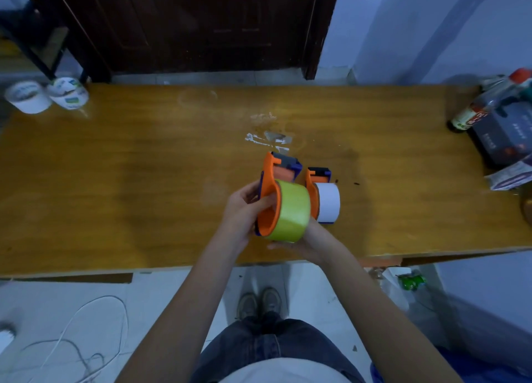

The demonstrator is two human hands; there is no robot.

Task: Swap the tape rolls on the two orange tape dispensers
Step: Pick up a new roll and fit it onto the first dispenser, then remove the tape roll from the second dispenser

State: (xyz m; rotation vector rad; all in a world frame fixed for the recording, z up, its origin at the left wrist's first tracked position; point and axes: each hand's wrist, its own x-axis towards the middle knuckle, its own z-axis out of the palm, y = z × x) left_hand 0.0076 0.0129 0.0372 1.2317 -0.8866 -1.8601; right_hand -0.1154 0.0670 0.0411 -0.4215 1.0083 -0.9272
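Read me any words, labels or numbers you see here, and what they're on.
None can be read.
Two white paper cups at the table's far left corner: blue-green print, blurred.
Clear bottle with red label at the far right: characters blurred.
Dark box beside it: pale print, too small.
Tape rolls: no print visible.

The wooden table (144, 181) is bare across its whole left and middle stretch, so a hand can pass freely there. At the far left corner two white tape rolls (46, 96) stand side by side, touching. Scraps of torn tape (269, 138) lie stuck flat just beyond the two orange dispensers. The held dispenser with the green roll (290, 210) sits just beside the one with the white roll (326, 201), leaving almost no gap between them. Right of the white roll the surface is open up to the far right edge, where a bottle (486, 106), a dark box (506, 138) and a packet (509, 176) crowd together.
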